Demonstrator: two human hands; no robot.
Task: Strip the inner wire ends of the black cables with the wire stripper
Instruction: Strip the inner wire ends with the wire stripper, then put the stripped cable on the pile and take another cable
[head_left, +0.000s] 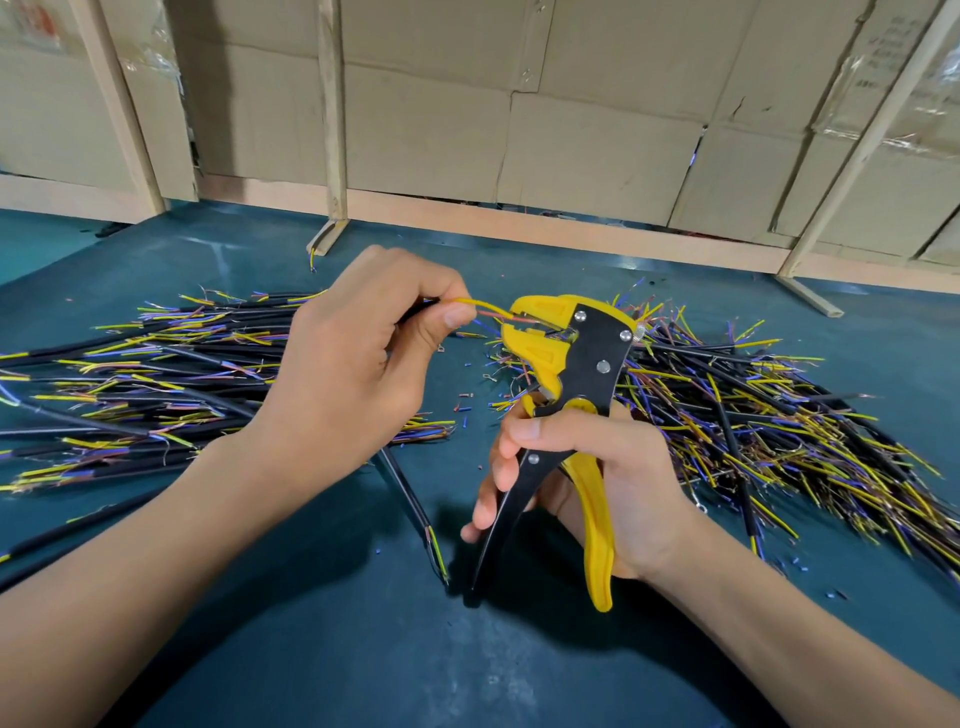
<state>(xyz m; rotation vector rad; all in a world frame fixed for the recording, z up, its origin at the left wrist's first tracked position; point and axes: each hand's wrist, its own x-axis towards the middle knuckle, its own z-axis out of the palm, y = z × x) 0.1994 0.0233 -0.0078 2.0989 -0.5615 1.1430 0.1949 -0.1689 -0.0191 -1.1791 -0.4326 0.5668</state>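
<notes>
I noted the right hand (587, 467) gripped the wire stripper (566, 395) by its handles. Beyond, the left hand (353, 358) pinched a black cable (415, 309), inner wires (498, 314) in the yellow head. Writing on the far cardboard (883, 57) was unreadable.

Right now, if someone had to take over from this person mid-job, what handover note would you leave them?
Left hand: pinches the cable's inner wires, feeding their ends into the stripper's mouth.
Right hand: grips the handles of the wire stripper, which are spread, not yet squeezed.
Cables: one pile on the left, another pile on the right; which one is finished I cannot tell. Cut insulation bits lie on the green mat between them.
Left: squeeze, pull the ends bare, then carry on with the next cable.
</notes>
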